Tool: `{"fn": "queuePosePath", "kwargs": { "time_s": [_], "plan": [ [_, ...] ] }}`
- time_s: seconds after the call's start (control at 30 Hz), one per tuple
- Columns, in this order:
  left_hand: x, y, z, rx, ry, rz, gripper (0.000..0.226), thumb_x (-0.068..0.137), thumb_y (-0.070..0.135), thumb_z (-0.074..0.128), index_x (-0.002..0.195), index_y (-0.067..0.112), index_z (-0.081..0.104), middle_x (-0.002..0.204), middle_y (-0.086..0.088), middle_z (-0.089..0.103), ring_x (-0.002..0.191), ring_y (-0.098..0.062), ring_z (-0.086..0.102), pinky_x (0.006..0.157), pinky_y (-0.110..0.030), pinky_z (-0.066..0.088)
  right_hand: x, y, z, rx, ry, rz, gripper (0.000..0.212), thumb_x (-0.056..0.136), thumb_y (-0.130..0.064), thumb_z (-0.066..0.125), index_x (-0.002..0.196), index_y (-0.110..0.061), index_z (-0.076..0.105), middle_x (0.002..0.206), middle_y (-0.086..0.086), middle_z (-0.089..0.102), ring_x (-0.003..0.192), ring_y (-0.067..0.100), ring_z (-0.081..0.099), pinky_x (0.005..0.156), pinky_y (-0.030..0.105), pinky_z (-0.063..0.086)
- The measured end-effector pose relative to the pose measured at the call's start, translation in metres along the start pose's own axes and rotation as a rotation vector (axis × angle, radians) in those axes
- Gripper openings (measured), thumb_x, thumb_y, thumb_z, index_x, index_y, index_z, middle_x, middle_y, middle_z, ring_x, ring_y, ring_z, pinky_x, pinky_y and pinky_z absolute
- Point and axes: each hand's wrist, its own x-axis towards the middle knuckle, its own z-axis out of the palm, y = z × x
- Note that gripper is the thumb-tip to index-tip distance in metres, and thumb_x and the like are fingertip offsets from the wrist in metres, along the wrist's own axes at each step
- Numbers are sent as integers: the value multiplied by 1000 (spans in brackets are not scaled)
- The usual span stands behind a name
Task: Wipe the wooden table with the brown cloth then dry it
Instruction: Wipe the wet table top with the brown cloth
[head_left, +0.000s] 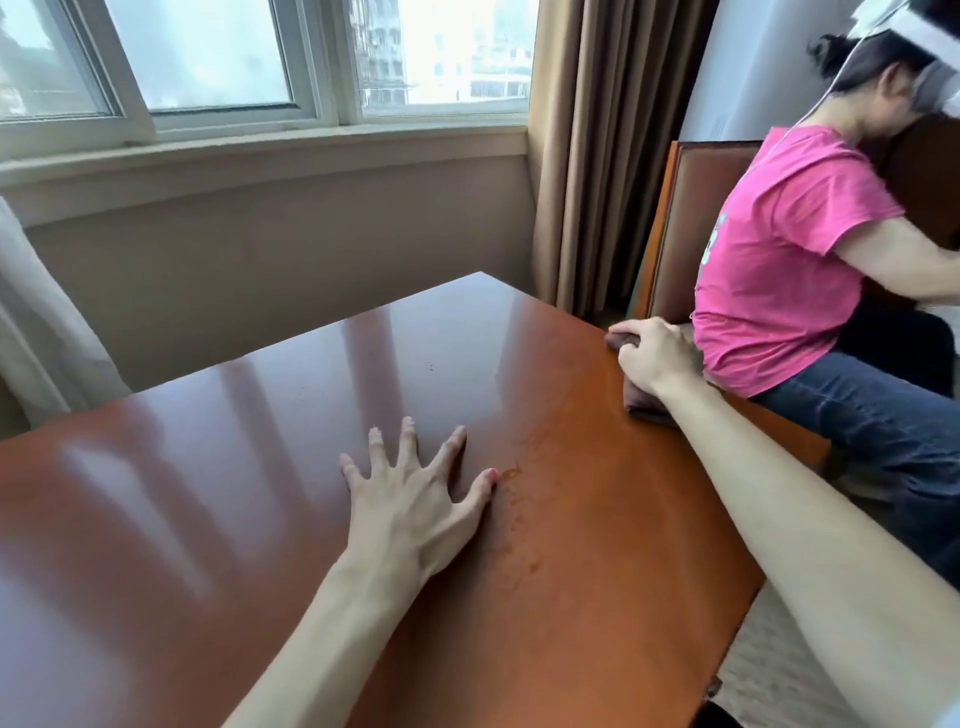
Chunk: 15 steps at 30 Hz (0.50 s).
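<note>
well, right hand (655, 356) presses brown cloth (647, 408) beneath; left hand (410, 493) splayed flat.

**Two bare arms, no sleeves in sight**

Both forearms are bare from the bottom edge of the view to the fingers. The left hand (410, 499) wears no ring, watch or glove; its fingers are slim, with short, unpainted nails, and tendons and knuckles stand out on its back. The right hand (657, 356) is equally unadorned, with a bare wrist and no band or bracelet. Along the right forearm (810, 525) no cuff or fabric shows. A small pale patch sits at the lower right corner beside that arm; whether it is clothing cannot be told.
</note>
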Motion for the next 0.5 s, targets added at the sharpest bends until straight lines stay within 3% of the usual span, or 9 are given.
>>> {"fn": "queuePosePath", "kwargs": {
  "time_s": [0.13,0.33,0.5],
  "plan": [
    [-2,0,4,-5,19,-15,77,83,86,1,154,56,-3,169,-4,1,154,-38,-3,120,-66,0,45,-32,25,-68,-43,-16,44,85,-27,54,124,-42,70,135,4,65,121,36,59,101,42,46],
    [1,-2,-1,-1,-5,-22,76,83,87,4,153,59,-2,169,-2,2,154,-35,-1,121,-63,3,30,-78,38,-28,-259,-383,46,91,-24,46,123,-45,70,146,-21,53,132,18,52,107,39,42],
    [-3,1,-5,-1,-18,-26,76,84,86,6,154,57,2,169,-3,3,154,-36,1,121,-63,4,-10,-30,6,9,-181,-293,50,87,-35,39,126,-46,69,147,-19,53,132,20,52,108,41,40]
  ]
}}
